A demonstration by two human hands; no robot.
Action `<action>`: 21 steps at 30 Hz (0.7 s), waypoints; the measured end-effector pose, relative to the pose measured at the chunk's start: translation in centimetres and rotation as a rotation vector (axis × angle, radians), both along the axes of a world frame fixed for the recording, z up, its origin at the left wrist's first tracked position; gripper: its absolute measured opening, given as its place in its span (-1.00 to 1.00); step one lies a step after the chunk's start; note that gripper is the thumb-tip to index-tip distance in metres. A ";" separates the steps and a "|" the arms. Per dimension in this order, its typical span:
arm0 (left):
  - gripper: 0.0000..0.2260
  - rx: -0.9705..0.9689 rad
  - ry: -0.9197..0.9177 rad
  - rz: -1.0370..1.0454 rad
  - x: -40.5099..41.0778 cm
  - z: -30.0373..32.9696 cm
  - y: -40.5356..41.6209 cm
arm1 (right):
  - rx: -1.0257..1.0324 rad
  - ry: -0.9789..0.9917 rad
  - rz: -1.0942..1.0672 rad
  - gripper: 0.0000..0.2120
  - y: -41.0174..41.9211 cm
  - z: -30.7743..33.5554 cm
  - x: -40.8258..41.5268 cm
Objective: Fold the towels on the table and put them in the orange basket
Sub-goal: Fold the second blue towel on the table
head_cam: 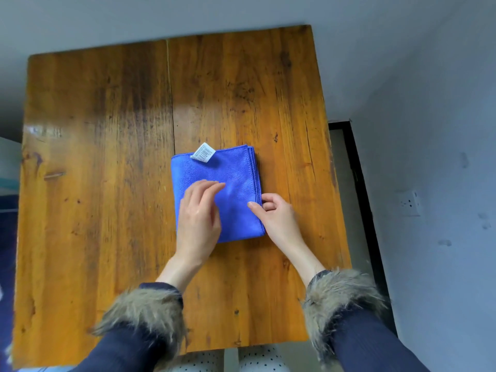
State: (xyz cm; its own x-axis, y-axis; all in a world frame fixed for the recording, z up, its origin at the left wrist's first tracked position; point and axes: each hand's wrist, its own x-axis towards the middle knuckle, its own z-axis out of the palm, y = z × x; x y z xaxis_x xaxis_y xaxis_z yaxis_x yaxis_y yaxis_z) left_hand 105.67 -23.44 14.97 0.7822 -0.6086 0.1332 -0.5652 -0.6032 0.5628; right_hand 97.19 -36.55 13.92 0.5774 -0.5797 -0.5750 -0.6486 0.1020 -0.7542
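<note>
A blue towel lies folded into a small rectangle in the middle of the wooden table, with a white label sticking out at its far edge. My left hand lies over the towel's left half with relaxed, nearly straight fingers. My right hand pinches the towel's right edge, where the stacked layers show, thumb on top and fingers curled under. The orange basket is out of view.
A grey wall with a socket stands to the right of the table. A dark door frame runs along the table's right side. Blue cloth shows past the left edge.
</note>
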 end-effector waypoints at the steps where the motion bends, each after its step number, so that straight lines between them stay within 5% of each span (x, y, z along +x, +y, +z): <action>1: -0.66 0.073 -0.085 -0.024 0.7 -0.5 1.1 | -0.033 0.004 0.010 -0.72 0.2 0.1 0.3; 8: -0.46 0.513 -0.106 -0.140 2.9 -3.4 2.7 | -0.397 -0.009 -0.015 -0.79 1.7 -0.6 1.0; 13: -0.49 0.445 -0.130 -0.102 2.7 -3.9 2.2 | -0.928 -0.176 0.255 -0.58 2.5 -1.3 2.6; 21: -0.52 0.384 -0.146 -0.078 4.3 -5.2 1.3 | -0.946 -0.020 0.554 -0.47 0.4 -4.7 6.1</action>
State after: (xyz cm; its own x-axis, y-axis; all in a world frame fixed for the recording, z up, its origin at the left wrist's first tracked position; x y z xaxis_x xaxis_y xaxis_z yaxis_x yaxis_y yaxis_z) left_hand 109.94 -22.12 9.79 0.7216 -0.6922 -0.0089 -0.6745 -0.7060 0.2159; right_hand 103.25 -36.16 9.20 0.8982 -0.4391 -0.0220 -0.4130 -0.8255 -0.3846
